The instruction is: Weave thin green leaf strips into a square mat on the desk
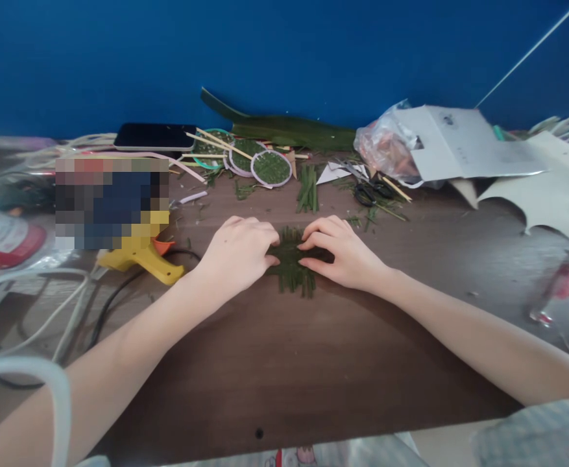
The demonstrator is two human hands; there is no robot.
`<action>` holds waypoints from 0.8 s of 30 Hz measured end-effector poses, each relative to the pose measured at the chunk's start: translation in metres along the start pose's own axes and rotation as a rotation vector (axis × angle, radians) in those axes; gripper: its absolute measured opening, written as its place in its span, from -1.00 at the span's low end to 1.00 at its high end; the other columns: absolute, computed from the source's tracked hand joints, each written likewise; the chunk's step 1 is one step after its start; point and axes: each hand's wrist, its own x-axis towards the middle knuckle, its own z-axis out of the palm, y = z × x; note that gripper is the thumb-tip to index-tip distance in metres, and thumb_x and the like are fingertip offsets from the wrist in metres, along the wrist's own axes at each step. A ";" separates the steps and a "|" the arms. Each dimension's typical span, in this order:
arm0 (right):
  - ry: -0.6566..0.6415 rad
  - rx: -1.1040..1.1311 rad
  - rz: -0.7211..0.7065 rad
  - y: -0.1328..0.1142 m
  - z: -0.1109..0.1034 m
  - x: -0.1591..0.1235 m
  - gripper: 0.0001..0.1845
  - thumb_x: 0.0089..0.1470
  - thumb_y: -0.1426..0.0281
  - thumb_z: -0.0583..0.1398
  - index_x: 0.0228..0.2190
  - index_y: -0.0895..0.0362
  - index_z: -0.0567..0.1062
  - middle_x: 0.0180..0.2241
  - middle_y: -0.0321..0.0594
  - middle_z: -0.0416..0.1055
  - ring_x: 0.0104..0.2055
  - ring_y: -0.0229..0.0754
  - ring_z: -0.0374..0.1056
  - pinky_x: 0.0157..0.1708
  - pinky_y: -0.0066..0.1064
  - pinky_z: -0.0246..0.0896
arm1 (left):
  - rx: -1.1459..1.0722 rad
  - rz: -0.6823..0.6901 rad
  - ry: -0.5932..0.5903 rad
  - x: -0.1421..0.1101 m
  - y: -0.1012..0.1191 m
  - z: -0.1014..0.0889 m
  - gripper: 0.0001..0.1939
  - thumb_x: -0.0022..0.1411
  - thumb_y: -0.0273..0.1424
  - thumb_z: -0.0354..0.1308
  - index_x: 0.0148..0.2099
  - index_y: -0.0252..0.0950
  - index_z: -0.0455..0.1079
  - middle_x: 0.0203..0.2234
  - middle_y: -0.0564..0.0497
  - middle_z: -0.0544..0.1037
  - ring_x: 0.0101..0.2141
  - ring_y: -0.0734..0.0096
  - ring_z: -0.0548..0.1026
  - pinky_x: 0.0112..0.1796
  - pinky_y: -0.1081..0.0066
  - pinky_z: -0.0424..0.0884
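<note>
A small mat of woven green leaf strips (pixel 291 269) lies on the brown table, its strip ends sticking out toward me and away from me. At its left edge, my left hand (pixel 242 250) pinches the strips between thumb and bent fingers. My right hand (pixel 342 253) grips the opposite edge, thumb below and fingertips above. Just beyond the mat is a bundle of loose green strips (pixel 307 189). Black-handled scissors (pixel 369 191) rest to the right of that bundle. Several round frames filled with green bits (pixel 271 168) lie behind, with thin wooden sticks (pixel 220 143) across them.
A yellow glue gun (pixel 148 256) with a black cable lies left of my left hand. Along the blue wall are a phone (pixel 155 137), a long green leaf (pixel 294 131), a plastic bag (pixel 388 146) and white card (pixel 469 146). A pale curved tube (pixel 60 402) crosses the lower left.
</note>
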 end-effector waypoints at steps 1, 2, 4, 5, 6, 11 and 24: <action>-0.001 0.002 -0.001 0.000 0.000 0.000 -0.88 0.04 0.32 0.15 -0.40 0.11 0.39 -0.25 -0.16 0.36 -0.18 -0.11 0.21 -0.24 -0.27 0.04 | 0.003 0.001 0.004 0.000 0.001 0.000 -0.88 0.08 -0.38 0.12 -0.32 -0.30 0.42 -0.35 -0.01 0.55 -0.24 0.24 0.45 -0.20 0.28 0.24; -0.001 0.004 -0.002 0.000 0.000 0.000 -0.89 0.04 0.32 0.15 -0.40 0.11 0.39 -0.26 -0.16 0.36 -0.18 -0.11 0.21 -0.24 -0.27 0.04 | 0.005 0.003 0.006 0.000 0.001 0.000 -0.88 0.08 -0.38 0.12 -0.32 -0.30 0.42 -0.35 -0.01 0.55 -0.25 0.24 0.45 -0.20 0.28 0.24; -0.002 0.006 -0.002 0.000 0.000 0.000 -0.89 0.04 0.32 0.15 -0.40 0.11 0.39 -0.26 -0.16 0.36 -0.18 -0.11 0.21 -0.24 -0.27 0.04 | 0.007 0.006 0.008 0.000 0.002 0.001 -0.88 0.08 -0.38 0.12 -0.32 -0.30 0.41 -0.35 -0.01 0.55 -0.25 0.25 0.45 -0.20 0.28 0.23; -0.002 0.007 -0.001 0.000 0.000 0.000 -0.88 0.04 0.32 0.15 -0.40 0.11 0.39 -0.26 -0.16 0.36 -0.18 -0.11 0.21 -0.24 -0.27 0.04 | 0.009 0.007 0.008 0.000 0.002 0.001 -0.88 0.08 -0.38 0.12 -0.32 -0.30 0.41 -0.35 -0.01 0.54 -0.25 0.25 0.44 -0.20 0.29 0.23; -0.001 0.006 -0.001 0.000 0.000 0.000 -0.88 0.04 0.31 0.15 -0.40 0.12 0.39 -0.26 -0.16 0.36 -0.18 -0.11 0.21 -0.25 -0.27 0.04 | 0.012 0.007 0.009 0.000 0.002 0.001 -0.88 0.08 -0.37 0.12 -0.32 -0.30 0.41 -0.35 0.00 0.54 -0.26 0.25 0.44 -0.20 0.29 0.23; 0.001 0.004 -0.001 -0.001 0.000 0.001 -0.88 0.04 0.31 0.15 -0.40 0.12 0.39 -0.26 -0.15 0.36 -0.18 -0.11 0.21 -0.25 -0.26 0.04 | 0.023 -0.006 0.003 0.000 0.002 0.001 -0.87 0.08 -0.37 0.13 -0.31 -0.29 0.41 -0.34 -0.01 0.54 -0.25 0.25 0.44 -0.19 0.28 0.23; -0.009 -0.012 -0.008 0.000 0.000 0.001 -0.87 0.04 0.31 0.15 -0.40 0.12 0.40 -0.26 -0.16 0.36 -0.18 -0.11 0.20 -0.23 -0.26 0.04 | -0.002 0.002 0.000 0.001 0.002 0.001 -0.87 0.08 -0.37 0.12 -0.29 -0.28 0.41 -0.33 -0.02 0.54 -0.24 0.25 0.44 -0.18 0.29 0.23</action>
